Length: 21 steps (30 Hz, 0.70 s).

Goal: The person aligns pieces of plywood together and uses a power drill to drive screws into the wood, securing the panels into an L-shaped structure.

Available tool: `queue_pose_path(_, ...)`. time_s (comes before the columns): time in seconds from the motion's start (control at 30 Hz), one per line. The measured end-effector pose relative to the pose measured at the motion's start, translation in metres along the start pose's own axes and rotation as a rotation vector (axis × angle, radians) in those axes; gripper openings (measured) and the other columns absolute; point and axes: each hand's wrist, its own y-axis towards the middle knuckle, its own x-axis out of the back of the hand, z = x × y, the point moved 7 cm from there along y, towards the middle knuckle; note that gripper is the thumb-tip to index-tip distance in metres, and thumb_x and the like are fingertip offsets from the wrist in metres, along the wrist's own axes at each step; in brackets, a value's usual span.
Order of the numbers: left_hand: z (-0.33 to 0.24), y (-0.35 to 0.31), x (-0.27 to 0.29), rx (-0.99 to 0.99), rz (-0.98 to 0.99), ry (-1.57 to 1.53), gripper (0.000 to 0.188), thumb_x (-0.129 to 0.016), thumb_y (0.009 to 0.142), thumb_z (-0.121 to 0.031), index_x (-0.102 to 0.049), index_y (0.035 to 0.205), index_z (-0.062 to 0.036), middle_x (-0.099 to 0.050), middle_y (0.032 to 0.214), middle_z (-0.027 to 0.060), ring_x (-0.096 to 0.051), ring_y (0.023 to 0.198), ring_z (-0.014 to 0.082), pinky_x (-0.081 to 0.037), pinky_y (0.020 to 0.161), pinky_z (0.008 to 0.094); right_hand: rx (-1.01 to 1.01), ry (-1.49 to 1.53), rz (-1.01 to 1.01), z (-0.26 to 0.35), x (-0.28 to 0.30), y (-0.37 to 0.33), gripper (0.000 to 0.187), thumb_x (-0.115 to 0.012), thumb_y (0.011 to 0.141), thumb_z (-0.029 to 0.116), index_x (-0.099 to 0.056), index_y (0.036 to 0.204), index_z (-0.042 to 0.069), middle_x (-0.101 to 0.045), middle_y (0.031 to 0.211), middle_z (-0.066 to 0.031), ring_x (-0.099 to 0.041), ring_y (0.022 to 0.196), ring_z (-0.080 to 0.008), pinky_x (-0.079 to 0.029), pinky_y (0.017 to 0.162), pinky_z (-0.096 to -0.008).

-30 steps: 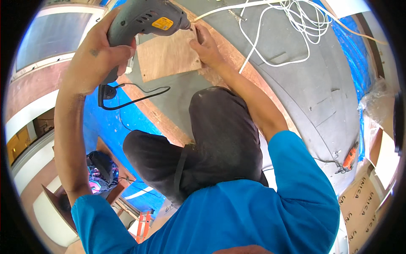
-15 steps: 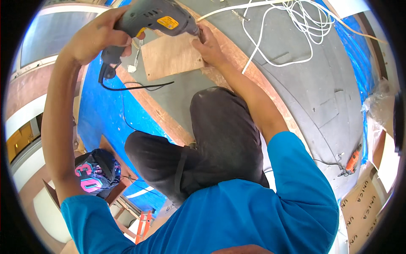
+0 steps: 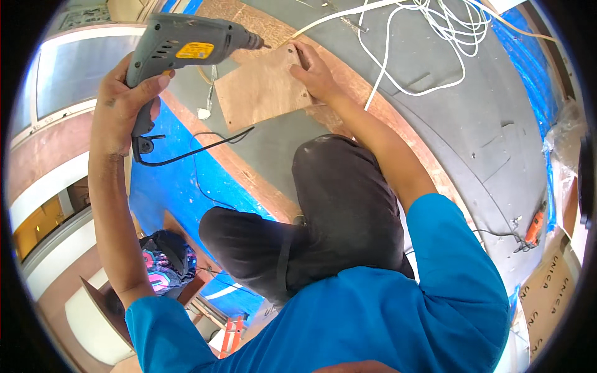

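A grey electric drill (image 3: pixel 186 45) with a yellow label is in my left hand (image 3: pixel 127 99), whose fingers wrap its handle. Its short bit points to the right, above the far edge of a thin square plywood board (image 3: pixel 258 93). My right hand (image 3: pixel 317 73) grips the board's right edge, thumb on top and fingers partly hidden behind the edge. Small dark holes or marks show near the board's corners. From the drill's handle a black cord (image 3: pixel 193 152) curves out to the right over my lap side.
A coil of white cable (image 3: pixel 444 31) lies on the grey floor at far right. An orange corded power tool (image 3: pixel 535 225) is farther right. Blue sheeting (image 3: pixel 168 155) covers floor at left, near a dark patterned bag (image 3: pixel 171 258). Brown printed cardboard (image 3: pixel 547 298) sits lower right.
My left hand has drawn the drill left, away from my right fingers, and its bit now shows. My right hand has moved from beside the chuck and holds the board's edge.
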Motion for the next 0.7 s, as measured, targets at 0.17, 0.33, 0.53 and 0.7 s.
queue_pose_path(0.17,-0.012,-0.004,-0.009,-0.01,0.02,0.037,0.032,-0.078,0.083,-0.022,-0.069,0.106,-0.0022,-0.061,0.076,-0.0004,-0.051,0.055,0.007,-0.037,0.049,0.0239,0.041,-0.146,-0.012,0.005,0.001,0.001,0.069,-0.069,0.088,0.028,-0.046,0.147,-0.001,-0.05,0.145,-0.0214,-0.049,0.137,-0.0325,-0.038,0.114,-0.0405)
queue_pose_path(0.33,-0.019,-0.002,-0.019,-0.017,0.044,0.095,0.029,-0.077,0.085,-0.02,-0.068,0.106,-0.002,-0.061,0.076,-0.0007,-0.051,0.055,0.0067,-0.037,0.049,0.0236,0.004,-0.203,-0.028,0.01,0.0,-0.002,0.069,-0.071,0.086,0.031,-0.048,0.143,-0.001,-0.052,0.141,-0.0207,-0.054,0.13,-0.0335,-0.042,0.109,-0.0421)
queue_pose_path(0.53,-0.022,-0.004,-0.024,-0.023,0.021,0.15,0.031,-0.077,0.087,-0.02,-0.068,0.109,-0.0017,-0.062,0.078,-0.0007,-0.052,0.056,0.0057,-0.039,0.05,0.0222,-0.045,-0.04,-0.13,0.02,-0.004,-0.014,0.067,-0.079,0.08,0.027,-0.051,0.135,-0.001,-0.059,0.133,-0.0204,-0.059,0.122,-0.0293,-0.046,0.103,-0.0397)
queue_pose_path(0.7,-0.016,-0.003,-0.024,-0.036,-0.005,0.101,0.032,-0.076,0.088,-0.02,-0.069,0.113,-0.0015,-0.063,0.079,-0.0007,-0.053,0.057,0.0053,-0.039,0.05,0.0214,0.105,-0.059,-0.21,0.025,0.0,-0.019,0.055,-0.081,0.079,0.023,-0.058,0.122,-0.002,-0.064,0.133,-0.0176,-0.065,0.112,-0.0262,-0.051,0.095,-0.0383)
